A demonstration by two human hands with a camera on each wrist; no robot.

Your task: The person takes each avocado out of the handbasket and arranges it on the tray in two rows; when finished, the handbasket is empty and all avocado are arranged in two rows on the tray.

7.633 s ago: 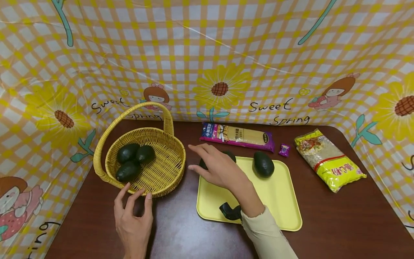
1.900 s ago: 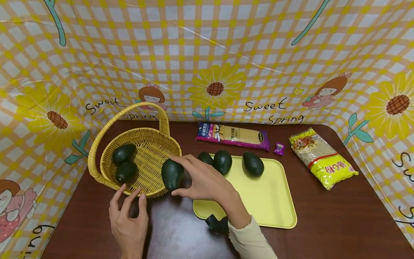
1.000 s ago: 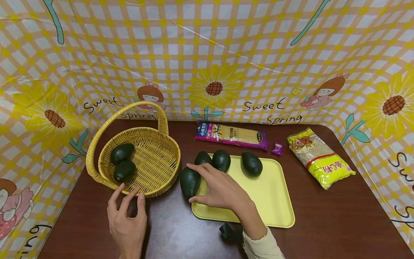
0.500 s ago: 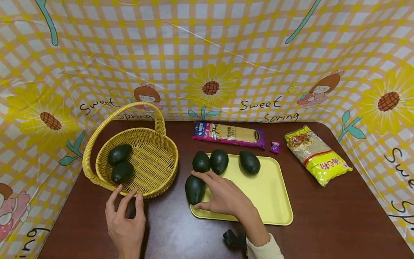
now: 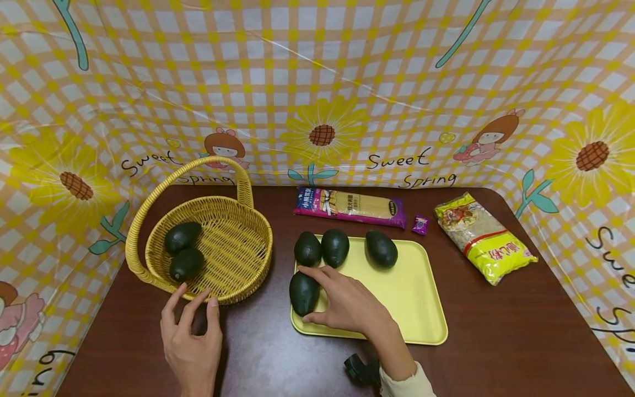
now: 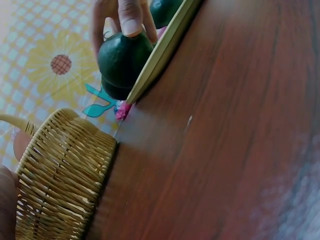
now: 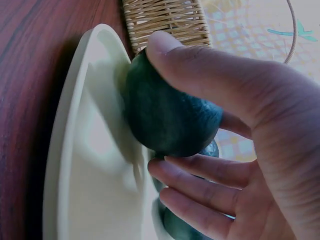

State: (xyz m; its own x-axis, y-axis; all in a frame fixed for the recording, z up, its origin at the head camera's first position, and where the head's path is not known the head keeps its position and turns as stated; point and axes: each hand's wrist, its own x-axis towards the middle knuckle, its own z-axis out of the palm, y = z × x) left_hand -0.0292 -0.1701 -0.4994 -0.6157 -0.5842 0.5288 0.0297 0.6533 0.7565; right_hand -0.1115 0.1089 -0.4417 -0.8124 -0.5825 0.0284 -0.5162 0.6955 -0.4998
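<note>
My right hand (image 5: 354, 303) holds a dark green avocado (image 5: 303, 292) between thumb and fingers at the left end of the yellow tray (image 5: 412, 298). In the right wrist view the thumb lies over this avocado (image 7: 165, 110); whether it touches the tray I cannot tell. Three other avocados lie at the tray's back edge: one at the corner (image 5: 307, 249), its neighbour (image 5: 335, 248), and one farther right (image 5: 381, 249). Fingertips of my left hand (image 5: 190, 342) rest on the front rim of the wicker basket (image 5: 238, 242). Two avocados (image 5: 187, 264) sit in its left side.
Behind the tray lies a long pasta packet (image 5: 352, 207), with a small purple wrapped sweet (image 5: 420, 224) at its right. A yellow food bag (image 5: 486, 237) lies farther right. The basket's tall handle (image 5: 163, 187) arches above it. A patterned cloth (image 5: 426, 110) hangs behind the brown table (image 5: 526, 320).
Earlier three avocados were in the basket; now two are. My right hand has carried one avocado rightward from the basket to the tray. My left hand has stayed on the basket's rim.
</note>
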